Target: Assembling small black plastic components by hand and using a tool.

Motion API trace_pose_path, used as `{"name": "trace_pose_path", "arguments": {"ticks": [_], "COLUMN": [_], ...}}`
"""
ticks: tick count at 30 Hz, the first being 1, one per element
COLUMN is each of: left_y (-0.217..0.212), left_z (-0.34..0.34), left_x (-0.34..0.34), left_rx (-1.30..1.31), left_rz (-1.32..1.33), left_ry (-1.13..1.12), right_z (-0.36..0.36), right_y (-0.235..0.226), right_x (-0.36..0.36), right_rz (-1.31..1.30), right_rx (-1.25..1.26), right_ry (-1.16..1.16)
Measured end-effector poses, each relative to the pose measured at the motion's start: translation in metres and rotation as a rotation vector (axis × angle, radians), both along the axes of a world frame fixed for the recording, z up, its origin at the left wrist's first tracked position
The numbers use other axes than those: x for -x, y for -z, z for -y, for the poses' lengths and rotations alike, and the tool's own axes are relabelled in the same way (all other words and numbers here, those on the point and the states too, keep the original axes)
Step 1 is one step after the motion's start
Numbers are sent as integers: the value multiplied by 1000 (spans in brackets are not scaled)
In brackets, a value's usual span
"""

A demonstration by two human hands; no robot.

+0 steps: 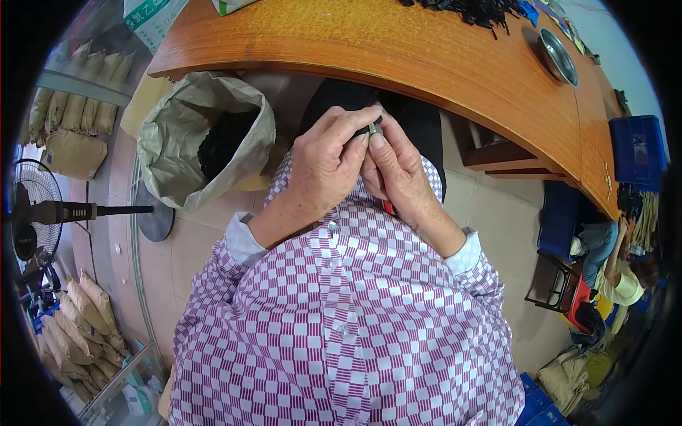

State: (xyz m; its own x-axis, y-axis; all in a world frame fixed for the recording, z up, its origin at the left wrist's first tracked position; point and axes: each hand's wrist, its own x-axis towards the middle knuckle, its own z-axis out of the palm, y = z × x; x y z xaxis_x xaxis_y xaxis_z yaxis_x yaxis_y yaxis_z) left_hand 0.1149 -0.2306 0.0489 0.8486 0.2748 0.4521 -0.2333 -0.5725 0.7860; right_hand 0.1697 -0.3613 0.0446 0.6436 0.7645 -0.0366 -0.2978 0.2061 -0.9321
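My left hand [323, 162] and my right hand [403, 170] meet in front of my belly, just short of the table edge. Between the left fingertips is a small black piece [364, 130], mostly covered by the fingers. The right hand is closed round a small tool with a metal tip [372, 128], which touches the black piece. A bit of red handle [388, 207] shows under the right palm; the tool's exact kind is hidden.
A brown wooden table [341, 35] curves ahead, with a pile of black pieces [472, 8] and a metal bowl [558, 57]. At left stand an open woven sack [160, 153] holding black material and a fan [42, 209]. Another person [621, 280] sits far right.
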Motion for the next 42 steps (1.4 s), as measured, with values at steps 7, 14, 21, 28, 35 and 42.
{"name": "trace_pose_path", "arguments": {"ticks": [7,14,21,28,35,42], "left_y": [8,-9,1,-6,-1,2], "left_z": [-4,-18,-19,-11,-14,-15], "left_x": [-9,-1,-1,4,7,10], "left_rx": [190,915,1346,1270,858,536], "left_rz": [38,-119,-239,-312,-369,-353], "left_ry": [58,263,405,461,437,374], "right_z": [-2,5,8,4,7,9], "right_y": [2,9,12,21,20,21], "right_x": [-3,-7,-5,-13,-13,-15], "right_rz": [-69,-19,-2,-152,-254,-236], "right_rx": [16,-9,-181,-225,-204,-120], "right_ry": [5,81,53,47,70,30]}}
